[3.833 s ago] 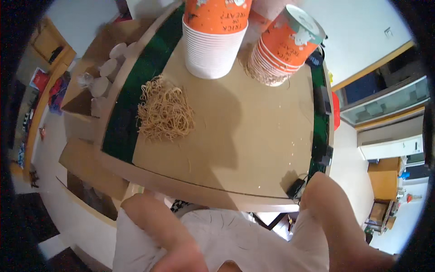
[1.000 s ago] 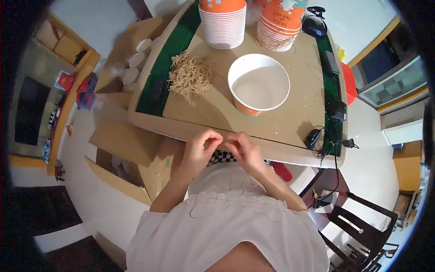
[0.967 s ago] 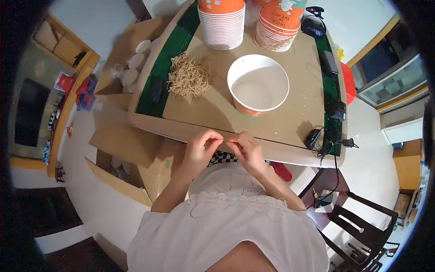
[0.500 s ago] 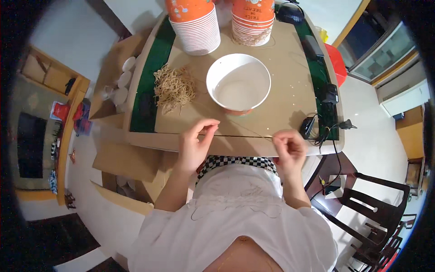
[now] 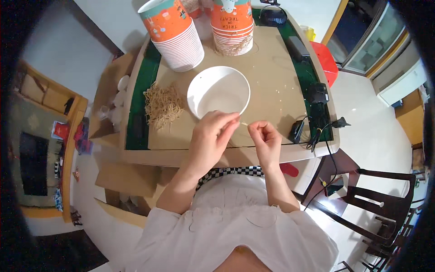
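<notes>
My left hand (image 5: 209,143) is closed in a pinch just in front of the white-lined paper bucket (image 5: 218,90), its fingers overlapping the near rim in view. My right hand (image 5: 266,141) pinches close beside it, to the right. Between the fingertips a short bit of thin tan cord (image 5: 244,123) shows, and both hands seem to grip it. A loose heap of tan cords (image 5: 163,106) lies left of the bucket. Behind stand two stacks of nested paper buckets with orange bands, a left stack (image 5: 177,50) and a right stack (image 5: 233,40) with cord looped about it.
Cardboard (image 5: 272,104) covers the tabletop. Along the right side lie a black power adapter (image 5: 318,93), another adapter (image 5: 297,131) and tangled cables (image 5: 322,131). An open carton (image 5: 129,179) stands at lower left; a dark chair (image 5: 376,204) is at right.
My hands have come together from wide apart: the left moved right, the right moved left. The view has shifted, so the table's things appear lower and further left.
</notes>
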